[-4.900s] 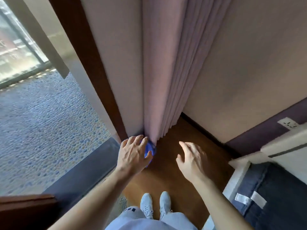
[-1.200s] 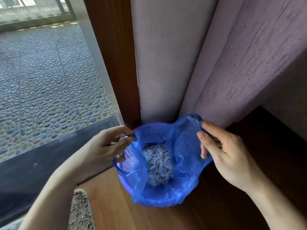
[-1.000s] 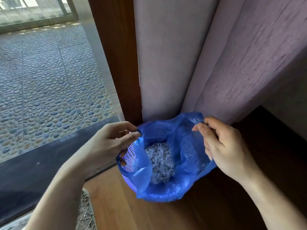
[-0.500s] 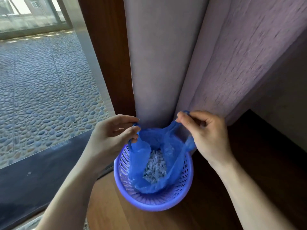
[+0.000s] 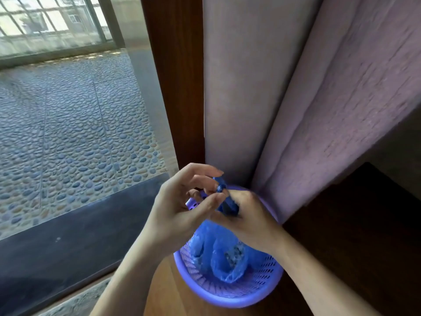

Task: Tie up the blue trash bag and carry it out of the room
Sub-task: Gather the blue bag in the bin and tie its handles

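The blue trash bag [image 5: 218,256] hangs inside a purple perforated basket [image 5: 230,295] on the wooden floor, with speckled white waste showing through its thin plastic. Its top edges are gathered into a dark blue bunch just above the basket. My left hand [image 5: 182,208] pinches that bunch between thumb and fingers. My right hand [image 5: 248,217] grips the same gathered plastic from the right, its fingers curled round it. The two hands touch over the basket and hide the bag's mouth.
A mauve curtain [image 5: 307,99] hangs right behind the basket and brushes its rim. A dark wooden door frame [image 5: 175,76] stands to the left, then glass onto a pebble-tiled balcony [image 5: 68,133] and a dark sill [image 5: 68,247]. A rug corner [image 5: 79,302] lies below.
My hands have come together over the basket, drawing the bag's two raised edges into one bunch. The bag's mouth, open half a second ago, is now closed up between my fingers.
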`<state>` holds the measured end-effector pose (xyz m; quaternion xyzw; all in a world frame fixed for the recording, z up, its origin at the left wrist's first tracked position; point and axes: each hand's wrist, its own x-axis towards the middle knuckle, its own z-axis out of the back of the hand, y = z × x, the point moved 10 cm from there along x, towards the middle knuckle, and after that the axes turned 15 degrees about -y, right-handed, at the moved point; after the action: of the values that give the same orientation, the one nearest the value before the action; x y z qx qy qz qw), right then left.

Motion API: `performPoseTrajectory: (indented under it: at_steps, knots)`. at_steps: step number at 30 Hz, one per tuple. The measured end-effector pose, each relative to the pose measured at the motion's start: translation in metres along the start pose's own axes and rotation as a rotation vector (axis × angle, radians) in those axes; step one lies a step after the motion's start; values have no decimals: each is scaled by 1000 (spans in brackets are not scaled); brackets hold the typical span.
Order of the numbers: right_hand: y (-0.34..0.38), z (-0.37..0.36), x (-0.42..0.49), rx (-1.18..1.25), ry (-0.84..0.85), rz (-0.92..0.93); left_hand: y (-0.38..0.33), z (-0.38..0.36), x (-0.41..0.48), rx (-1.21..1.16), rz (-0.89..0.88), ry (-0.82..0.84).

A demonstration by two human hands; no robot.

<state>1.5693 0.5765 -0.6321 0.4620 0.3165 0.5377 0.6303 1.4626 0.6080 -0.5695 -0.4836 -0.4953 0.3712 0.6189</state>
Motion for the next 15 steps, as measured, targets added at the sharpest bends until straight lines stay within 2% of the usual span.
performPoseTrajectory:
  at_steps: [3,4,8,10,13,15]
  knots:
    - [1,13,9,65,-133,11,23,9,2,-53,72,-10]
    - [2,18,11,101,-158,22,32,8,1,-16,80,38]
    - [6,19,11,153,-132,54,65,-30,-21,255,21,406]
    - [9,22,9,176,-116,48,82,-46,-28,422,-43,461]
    - [6,39,10,171,-171,35,104,-46,-22,483,-4,370]
    - [-4,52,7,123,-180,-1,114,-32,-13,333,129,183]
